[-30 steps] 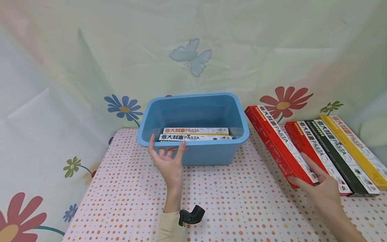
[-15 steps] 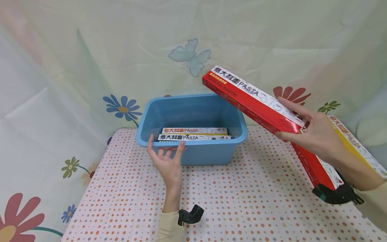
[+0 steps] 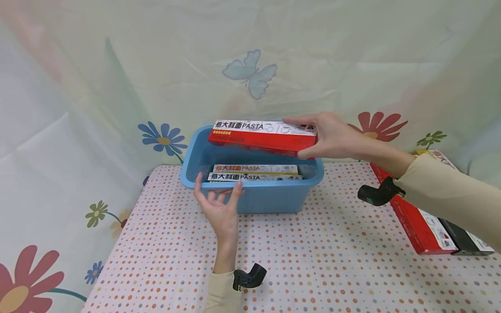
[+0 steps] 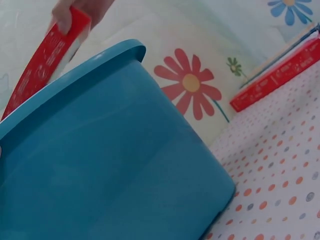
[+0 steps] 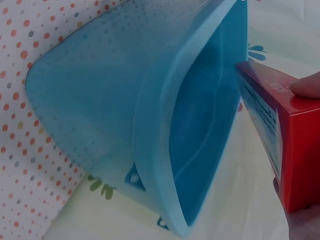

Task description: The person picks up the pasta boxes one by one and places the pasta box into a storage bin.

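Observation:
My right hand (image 3: 332, 134) grips the right end of a red pasta box (image 3: 250, 138), thumb below and fingers above. The box is held nearly level over the back part of a blue plastic bin (image 3: 274, 198). In the right wrist view the box (image 5: 305, 155) shows its end face beside the bin opening (image 5: 200, 130). My left hand (image 3: 220, 213) holds the bin's front rim, fingertips at its edge, palm up. Inside the bin, near its front wall, lie a yellow-edged pasta box (image 3: 256, 168) and a dark-edged one (image 3: 254, 177).
On the right of the dotted tablecloth (image 3: 328, 261) lie another red pasta box (image 3: 415, 226), a dark one (image 3: 465, 237) and a yellow one (image 3: 440, 156), partly hidden by my right sleeve (image 3: 450, 191). A flowered cloth (image 3: 328, 65) hangs behind the bin.
My right hand has lifted the red pasta box from the right side and carried it left over the bin, turning it level. The left hand has stayed on the rim.

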Motion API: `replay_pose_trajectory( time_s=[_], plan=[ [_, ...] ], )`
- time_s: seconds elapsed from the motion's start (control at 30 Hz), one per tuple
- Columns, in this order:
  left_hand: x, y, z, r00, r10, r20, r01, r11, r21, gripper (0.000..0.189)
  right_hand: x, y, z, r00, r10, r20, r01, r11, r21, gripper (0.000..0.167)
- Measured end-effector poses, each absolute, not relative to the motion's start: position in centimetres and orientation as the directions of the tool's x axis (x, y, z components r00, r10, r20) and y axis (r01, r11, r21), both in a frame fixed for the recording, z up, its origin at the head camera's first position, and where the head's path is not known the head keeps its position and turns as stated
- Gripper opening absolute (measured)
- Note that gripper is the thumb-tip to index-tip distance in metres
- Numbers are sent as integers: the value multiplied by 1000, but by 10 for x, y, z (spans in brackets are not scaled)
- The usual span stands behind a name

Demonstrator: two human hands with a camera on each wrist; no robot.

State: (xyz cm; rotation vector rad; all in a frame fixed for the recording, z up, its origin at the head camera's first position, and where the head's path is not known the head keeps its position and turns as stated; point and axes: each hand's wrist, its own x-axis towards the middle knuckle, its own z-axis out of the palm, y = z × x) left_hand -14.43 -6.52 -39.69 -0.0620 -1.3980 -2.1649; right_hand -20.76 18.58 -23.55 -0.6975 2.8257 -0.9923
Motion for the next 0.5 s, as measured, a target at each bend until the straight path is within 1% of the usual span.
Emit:
replay_pose_trajectory(
  time_s=[0.23,0.37,0.5],
  plan=[
    [-144,-63,-397,-848,-437,299,454,-311,835,95,-228,164,-250,-853,-522,-15,-420,702,-575,74],
    [-143,-60,-397,-854,-429,296,448,-317,836,96,-240,157,-254,-844,-531,-75,-396,712,-580,72],
    [-144,-61,-396,-848,-423,319,464,-303,833,96,-255,146,-256,-835,-540,-101,-395,719,-572,70]
  ],
)
